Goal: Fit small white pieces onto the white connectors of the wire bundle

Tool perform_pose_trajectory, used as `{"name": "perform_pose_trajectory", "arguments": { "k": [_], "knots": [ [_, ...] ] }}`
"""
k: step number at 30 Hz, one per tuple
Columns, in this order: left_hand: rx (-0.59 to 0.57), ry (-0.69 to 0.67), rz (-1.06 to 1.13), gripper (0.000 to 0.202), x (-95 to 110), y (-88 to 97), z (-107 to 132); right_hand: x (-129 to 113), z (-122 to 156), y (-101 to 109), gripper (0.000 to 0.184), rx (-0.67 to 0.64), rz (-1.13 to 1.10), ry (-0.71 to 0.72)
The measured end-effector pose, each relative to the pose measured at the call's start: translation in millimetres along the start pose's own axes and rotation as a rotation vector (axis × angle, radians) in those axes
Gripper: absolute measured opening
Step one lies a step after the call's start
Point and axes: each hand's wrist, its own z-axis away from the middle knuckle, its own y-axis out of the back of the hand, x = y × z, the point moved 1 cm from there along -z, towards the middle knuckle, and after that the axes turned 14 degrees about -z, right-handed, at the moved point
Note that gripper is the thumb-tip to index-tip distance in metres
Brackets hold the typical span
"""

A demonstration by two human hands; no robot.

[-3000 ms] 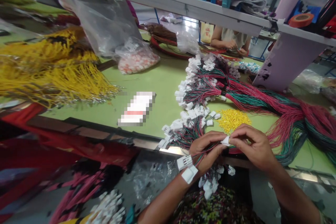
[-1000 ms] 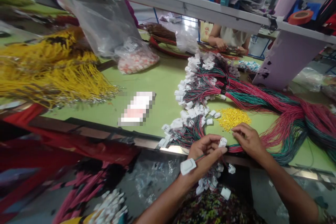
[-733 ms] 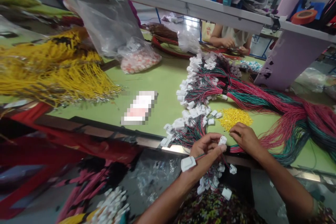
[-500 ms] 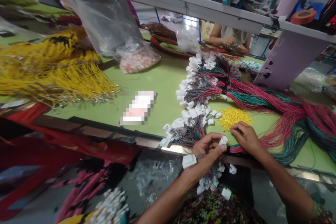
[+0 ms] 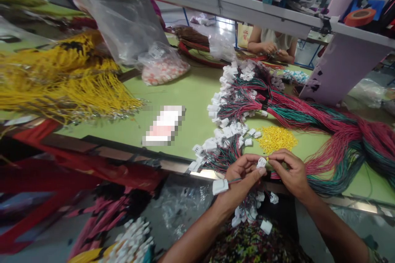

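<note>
Between thumb and fingers, my left hand (image 5: 245, 171) grips a white connector (image 5: 261, 163) with thin wires running from it. My right hand (image 5: 290, 172) pinches a small yellow piece (image 5: 267, 158) close beside that connector; whether the two touch I cannot tell. Just beyond the hands lies a heap of small yellow pieces (image 5: 279, 139) on the green tabletop. Another white connector (image 5: 220, 187) hangs by its wires over my left wrist. More white connectors (image 5: 247, 213) dangle below the hands, near my lap.
Red and green wire bundles (image 5: 302, 115) with white connector ends spread across the right. Yellow wires (image 5: 70, 78) lie left, near a clear bag of orange-white parts (image 5: 165, 65). A shelf (image 5: 216, 6) crosses above the table. Another person (image 5: 273, 45) sits opposite, hands together.
My right hand has moved left from the edge of the yellow heap to the connector, now with a yellow piece at its fingertips. My left hand stays nearly in place, still holding the connector.
</note>
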Motion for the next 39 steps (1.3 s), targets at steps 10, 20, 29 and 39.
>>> {"name": "perform_pose_trajectory", "arguments": {
  "k": [10, 20, 29, 39],
  "knots": [
    [-0.024, -0.02, 0.013, 0.028, 3, 0.2, 1, -4, -3, 0, 0.013, -0.058, 0.091, 0.111],
    [0.064, -0.141, -0.159, 0.021, 4, -2.3, 4, -20, 2, 0, 0.007, 0.036, -0.138, -0.053],
    [0.164, -0.428, -0.392, 0.016, 5, -3.0, 6, -35, 5, -4, 0.011, -0.012, -0.07, -0.056],
    [0.218, -0.557, -0.478, 0.022, 11, -3.8, 3, -31, 3, -3, 0.008, 0.021, -0.125, -0.104]
  ]
}}
